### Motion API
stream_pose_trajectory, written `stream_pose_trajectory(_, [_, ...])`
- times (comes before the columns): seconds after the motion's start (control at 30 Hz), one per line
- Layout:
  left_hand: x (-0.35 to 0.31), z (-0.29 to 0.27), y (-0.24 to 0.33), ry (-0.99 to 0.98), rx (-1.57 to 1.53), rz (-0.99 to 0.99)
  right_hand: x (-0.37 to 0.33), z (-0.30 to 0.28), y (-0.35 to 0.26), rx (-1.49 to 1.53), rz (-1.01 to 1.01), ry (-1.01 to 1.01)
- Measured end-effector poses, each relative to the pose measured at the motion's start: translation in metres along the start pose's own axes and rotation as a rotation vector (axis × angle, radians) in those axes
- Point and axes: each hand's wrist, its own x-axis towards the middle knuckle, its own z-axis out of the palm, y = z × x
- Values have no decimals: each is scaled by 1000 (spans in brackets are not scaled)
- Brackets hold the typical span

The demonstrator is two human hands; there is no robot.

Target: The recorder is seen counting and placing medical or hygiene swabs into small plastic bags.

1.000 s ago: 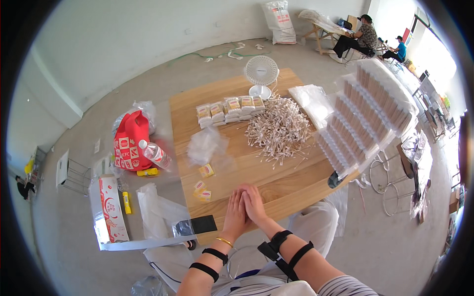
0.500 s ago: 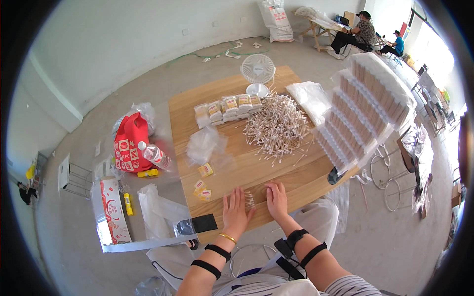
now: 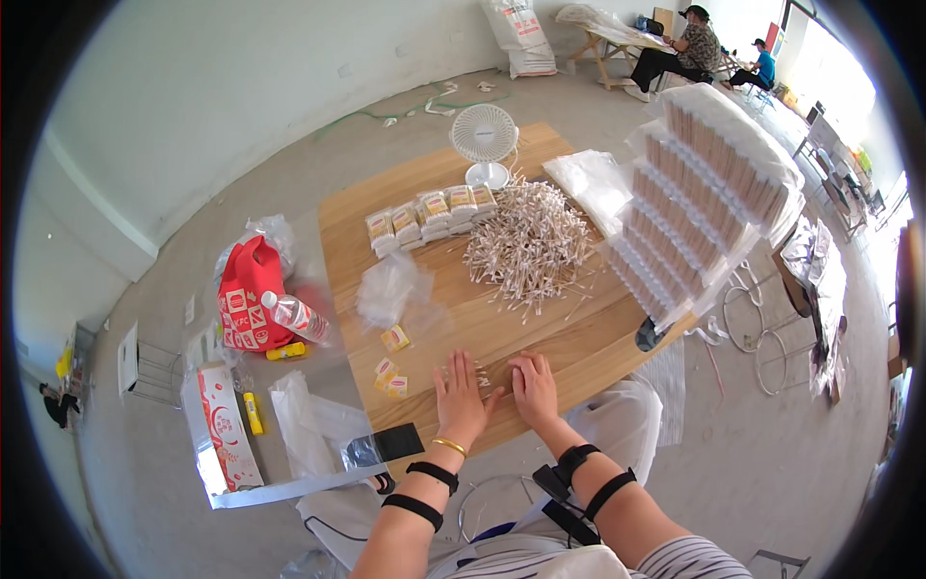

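My left hand lies flat on the wooden table near its front edge, its fingers stretched out and its thumb toward the right. A small bunch of cotton swabs lies between my hands, beside the left fingers. Just right of the swabs, my right hand rests on the table with loosely bent fingers and nothing visible in it. Farther back is a large loose heap of cotton swabs. Small yellow-and-white labels lie left of my left hand, with clear plastic bags behind them.
Packed swab bags stand in a row before a white fan. Bundled swabs in plastic fill the table's right side. Left of the table are a red bag, a bottle and a box. Two people sit far back.
The view has shifted slightly, so the scene sits a little differently in the picture. Both hands stay beside the small bunch of swabs, the right one with its fingers a bit more bent.
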Motion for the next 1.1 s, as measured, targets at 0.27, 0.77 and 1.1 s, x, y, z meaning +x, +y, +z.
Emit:
stream_pose_trajectory(0.27, [5, -5, -8, 20, -85, 38, 1, 0, -3, -4, -9, 8])
stream_pose_trajectory(0.77, [-52, -8, -19, 52, -126, 65, 1, 2, -1, -16, -36, 1])
stream_pose_trajectory(1.1, [-54, -6, -12, 56, -186, 158, 0, 4, -1, -42, -37, -7])
